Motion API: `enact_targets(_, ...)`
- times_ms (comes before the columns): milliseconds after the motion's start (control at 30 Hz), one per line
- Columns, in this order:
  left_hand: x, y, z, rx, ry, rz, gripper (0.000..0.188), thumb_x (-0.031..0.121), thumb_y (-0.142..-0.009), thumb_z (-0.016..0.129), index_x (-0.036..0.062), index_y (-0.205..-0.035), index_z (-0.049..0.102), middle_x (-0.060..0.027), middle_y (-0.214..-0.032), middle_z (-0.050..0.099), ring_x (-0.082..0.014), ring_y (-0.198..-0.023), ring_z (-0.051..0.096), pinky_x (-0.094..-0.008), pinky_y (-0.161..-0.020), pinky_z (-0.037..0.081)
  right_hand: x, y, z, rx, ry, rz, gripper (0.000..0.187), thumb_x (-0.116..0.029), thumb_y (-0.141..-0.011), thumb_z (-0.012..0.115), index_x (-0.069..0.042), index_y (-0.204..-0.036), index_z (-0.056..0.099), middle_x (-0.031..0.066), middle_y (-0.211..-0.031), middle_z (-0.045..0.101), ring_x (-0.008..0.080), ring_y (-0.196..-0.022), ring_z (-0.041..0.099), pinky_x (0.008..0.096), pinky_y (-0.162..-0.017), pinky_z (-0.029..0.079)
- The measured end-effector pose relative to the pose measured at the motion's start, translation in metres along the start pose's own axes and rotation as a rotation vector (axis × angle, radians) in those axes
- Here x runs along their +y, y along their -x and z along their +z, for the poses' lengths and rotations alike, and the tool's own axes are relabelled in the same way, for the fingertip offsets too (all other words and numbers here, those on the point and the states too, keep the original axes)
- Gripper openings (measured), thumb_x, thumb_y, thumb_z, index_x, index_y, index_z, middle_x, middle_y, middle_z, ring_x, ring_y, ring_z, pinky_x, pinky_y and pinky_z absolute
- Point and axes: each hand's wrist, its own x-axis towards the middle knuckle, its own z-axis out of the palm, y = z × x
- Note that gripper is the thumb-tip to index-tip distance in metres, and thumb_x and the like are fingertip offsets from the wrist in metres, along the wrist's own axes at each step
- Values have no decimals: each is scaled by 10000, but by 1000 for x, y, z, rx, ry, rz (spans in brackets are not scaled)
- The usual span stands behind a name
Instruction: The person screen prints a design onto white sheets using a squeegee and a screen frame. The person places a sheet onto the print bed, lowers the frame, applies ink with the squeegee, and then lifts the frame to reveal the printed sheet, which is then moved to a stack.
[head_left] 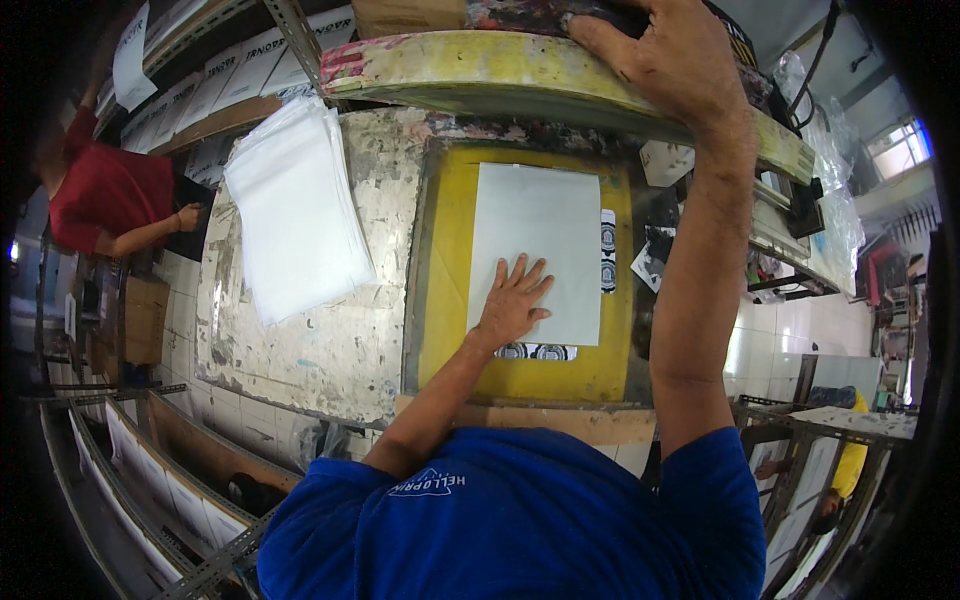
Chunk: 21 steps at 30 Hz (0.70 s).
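My left hand (pixel 515 303) lies flat, fingers spread, on a white sheet (pixel 545 215). The sheet rests on a yellow board (pixel 450 330) set into the worktable. Printed black-and-white paper (pixel 608 240) peeks out along the sheet's right and lower edges. Up at the far side, my right hand (pixel 670 60) grips a raised, paint-stained frame (pixel 450 60), streaked yellow and pink; most of its fingers are hidden, with the thumb on the inner side. Left of the board, a loose stack of white sheets (pixel 295 215) sits on the worn table (pixel 375 375).
White boxes (pixel 225 80) fill a shelf at the far left, near a person in red (pixel 115 200). Metal racks (pixel 150 490) stand at lower left. On the right are clear plastic wrap (pixel 835 200) and a person in yellow (pixel 850 450).
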Motion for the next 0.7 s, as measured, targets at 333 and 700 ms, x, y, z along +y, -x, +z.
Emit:
enact_targets(333, 1, 1, -1, -32, -12, -2, 677, 443, -900, 674, 134, -1480, 512, -116, -1618, 355, -400, -1522, 230, -622, -1228, 121, 4, 1, 2, -110, -41, 92, 362, -245, -803, 714, -34, -1089, 780, 146, -965, 783, 238, -838, 743, 321, -815, 574)
enact_targets(700, -7, 8, -2, 6, 19, -64, 808, 526, -814, 740, 141, -1487, 511, -111, -1619, 357, -382, -1537, 200, -629, -1233, 51, 10, 4, 6, -42, -101, 11, 346, -224, -843, 726, -5, -1109, 762, 188, -1025, 768, 276, -890, 737, 349, -847, 561)
